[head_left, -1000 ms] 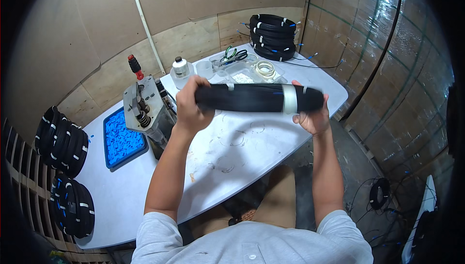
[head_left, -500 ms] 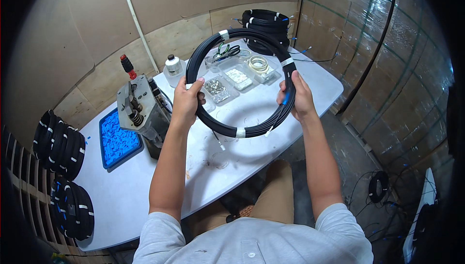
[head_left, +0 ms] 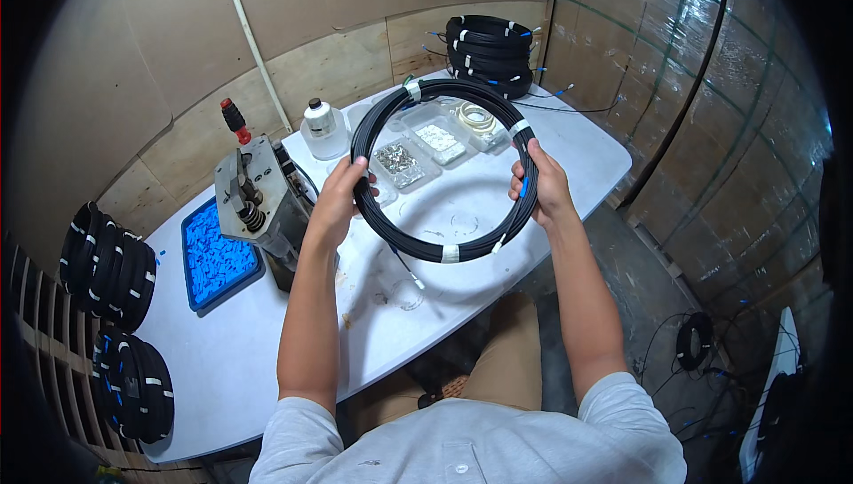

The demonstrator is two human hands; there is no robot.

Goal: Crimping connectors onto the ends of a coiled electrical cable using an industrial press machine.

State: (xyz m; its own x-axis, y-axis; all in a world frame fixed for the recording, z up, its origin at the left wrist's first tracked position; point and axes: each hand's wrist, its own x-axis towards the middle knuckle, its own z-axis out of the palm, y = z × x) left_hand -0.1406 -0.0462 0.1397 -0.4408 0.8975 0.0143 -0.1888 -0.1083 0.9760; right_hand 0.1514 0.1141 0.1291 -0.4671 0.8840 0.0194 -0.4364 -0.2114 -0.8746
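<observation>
A coil of black cable [head_left: 402, 234], bound with white tape bands, is held above the table between my two hands. My left hand [head_left: 340, 189] wraps round its left side, thumb on top. My right hand [head_left: 544, 184] grips the opposite side, where a bit of blue shows beside the fingers. From the coil's lower left hangs a loose cable end [head_left: 418, 282] with a white tip; another white tip [head_left: 498, 242] lies along the lower right of the ring. Through the ring I see clear trays of small metal parts [head_left: 398, 162] and white pieces [head_left: 440, 141].
A metal bench machine [head_left: 258, 191] stands left, beside a blue tray [head_left: 190, 257] of small blue pieces. A white bottle [head_left: 318, 117] is behind it. Stacked cable coils sit at the back [head_left: 489, 58] and at the left edge [head_left: 107, 262]. Another coil [head_left: 695, 342] lies on the floor at right.
The cable coil has come down slightly and tilted flatter, its far rim dropping toward the table. Both hands keep their hold, and the loose end has swung a little right.
</observation>
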